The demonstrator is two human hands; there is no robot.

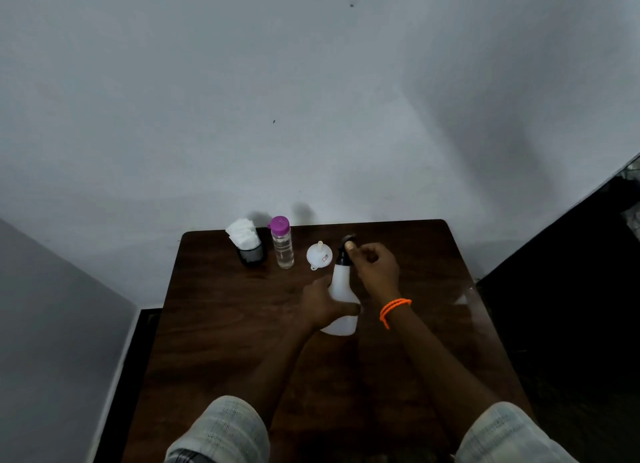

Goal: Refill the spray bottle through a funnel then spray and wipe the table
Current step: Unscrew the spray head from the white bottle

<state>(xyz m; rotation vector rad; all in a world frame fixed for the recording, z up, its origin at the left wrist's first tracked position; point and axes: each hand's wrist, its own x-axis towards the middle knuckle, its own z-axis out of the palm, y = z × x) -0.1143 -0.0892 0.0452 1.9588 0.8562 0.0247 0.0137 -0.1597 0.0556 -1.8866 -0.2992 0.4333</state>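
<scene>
From the head view, I see the dark brown wooden table (pixel 214 324) standing against a pale grey wall (pixel 242 99). The white plastic spray bottle with a black spray head (pixel 341 286) stands a little right of the table's middle, and seems to lean slightly toward 12 o'clock. My left hand (pixel 320 305) grips the lower body of this bottle from the 9 o'clock side, with the fingers wrapped around it. My right hand (pixel 375 267) is at the black spray head, from the 3 o'clock side; its fingers are curled around the head, and the thumb tip lies against the top of it. On my right wrist there is an orange thread bracelet (pixel 393 310).

At 11 o'clock from the bottle, just beside its neck, the small white plastic funnel (pixel 319 254) rests on the table with the spout pointing up. Further toward 9 o'clock from the funnel stands the clear plastic bottle with a purple cap (pixel 283 242), upright, with clear liquid inside. Next to it, at the far left, is the black holder filled with white paper tissues (pixel 246 244).
</scene>
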